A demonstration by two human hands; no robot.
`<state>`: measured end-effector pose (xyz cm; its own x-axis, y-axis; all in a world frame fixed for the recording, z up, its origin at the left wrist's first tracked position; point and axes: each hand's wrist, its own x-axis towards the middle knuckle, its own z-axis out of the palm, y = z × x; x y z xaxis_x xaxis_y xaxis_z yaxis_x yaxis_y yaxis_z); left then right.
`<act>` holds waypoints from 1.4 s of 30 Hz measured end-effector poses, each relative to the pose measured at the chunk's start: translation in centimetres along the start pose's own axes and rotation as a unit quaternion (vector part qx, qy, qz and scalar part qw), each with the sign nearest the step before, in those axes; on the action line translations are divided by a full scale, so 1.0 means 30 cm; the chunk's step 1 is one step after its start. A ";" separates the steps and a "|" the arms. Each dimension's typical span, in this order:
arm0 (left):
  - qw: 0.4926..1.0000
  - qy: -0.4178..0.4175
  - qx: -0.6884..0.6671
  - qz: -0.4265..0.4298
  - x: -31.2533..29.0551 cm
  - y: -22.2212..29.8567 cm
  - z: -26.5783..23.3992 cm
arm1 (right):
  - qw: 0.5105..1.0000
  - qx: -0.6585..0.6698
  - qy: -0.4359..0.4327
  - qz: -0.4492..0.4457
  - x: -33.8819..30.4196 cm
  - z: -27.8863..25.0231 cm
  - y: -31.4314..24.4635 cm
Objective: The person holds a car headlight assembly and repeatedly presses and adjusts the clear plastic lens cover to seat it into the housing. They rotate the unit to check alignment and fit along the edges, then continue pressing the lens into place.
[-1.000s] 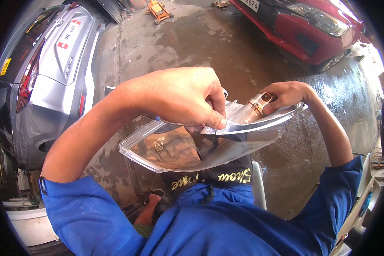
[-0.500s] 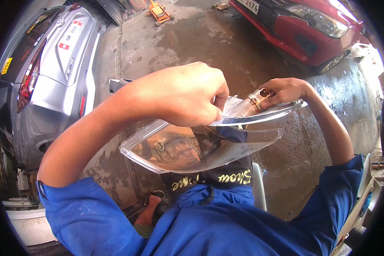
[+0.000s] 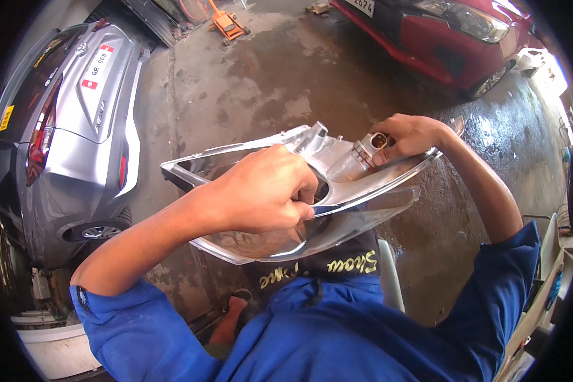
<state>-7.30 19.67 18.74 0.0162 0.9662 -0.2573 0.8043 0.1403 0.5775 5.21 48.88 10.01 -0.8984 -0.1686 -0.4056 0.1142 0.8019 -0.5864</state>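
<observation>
In front of me I hold a silver headlight bezel (image 3: 337, 169) with a curved rim and a short tubular socket (image 3: 363, 151) on its upper side. My left hand (image 3: 267, 191) is closed, thumb and curled fingers pinching the near rim close to the middle. My right hand (image 3: 409, 135) grips the narrower right end, its thumb beside the socket; some of its fingers are hidden behind the part. Just beneath the bezel lies a clear headlight lens (image 3: 363, 223) over my lap, partly covered by my left hand and the bezel.
A silver car (image 3: 92, 140) stands at the left and a red car (image 3: 426, 48) at the far right. An orange floor jack (image 3: 228, 25) sits on the partly wet floor (image 3: 261, 83). White containers (image 3: 57, 347) are at the lower left.
My left hand has come lower and nearer to me with the bezel's rim. The bezel has tilted, so more of its upper side and left end shows. My right hand keeps its grip.
</observation>
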 end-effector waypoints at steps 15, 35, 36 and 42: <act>0.946 0.159 0.276 -0.053 -0.081 -0.060 0.307 | 0.959 -0.017 0.283 0.024 0.021 0.282 0.055; 0.876 0.181 0.443 -0.062 -0.240 -0.007 0.264 | 0.868 0.016 0.494 -0.052 0.173 0.470 -0.065; 0.861 0.184 0.471 -0.055 -0.245 0.000 0.222 | 0.846 0.010 0.528 -0.073 0.206 0.464 -0.075; 0.793 0.185 0.578 -0.045 -0.269 0.075 0.112 | 0.806 0.072 0.575 -0.119 0.274 0.402 -0.150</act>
<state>-3.63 11.48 19.52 -0.0753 0.9908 0.1123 0.8031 0.1270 -0.5822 2.42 36.95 0.86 -0.6917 0.4019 0.6000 -0.1456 0.7361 -0.6610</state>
